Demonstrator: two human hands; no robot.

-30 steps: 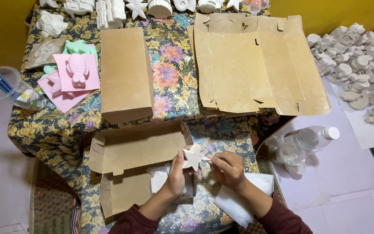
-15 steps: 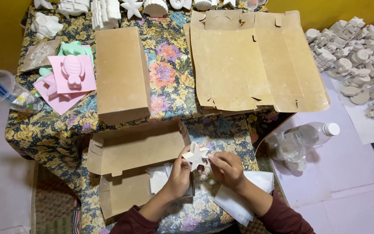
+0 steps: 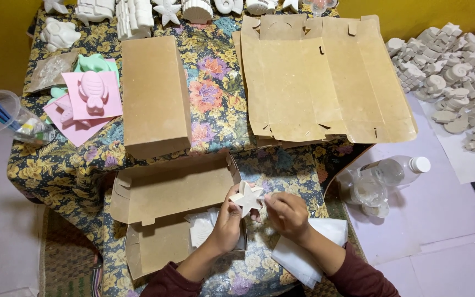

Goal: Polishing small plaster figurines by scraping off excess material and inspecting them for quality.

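Left hand (image 3: 227, 220) pinches a white plaster starfish (image 3: 247, 197) just above the open brown box (image 3: 166, 220) — right hand (image 3: 287, 212) closed, fingertips steadying it — likely being readied for packing.

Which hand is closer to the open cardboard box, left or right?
Left. The left hand lies over the right end of the open cardboard box while holding the white star piece. The right hand is farther right, off the box, touching the star.
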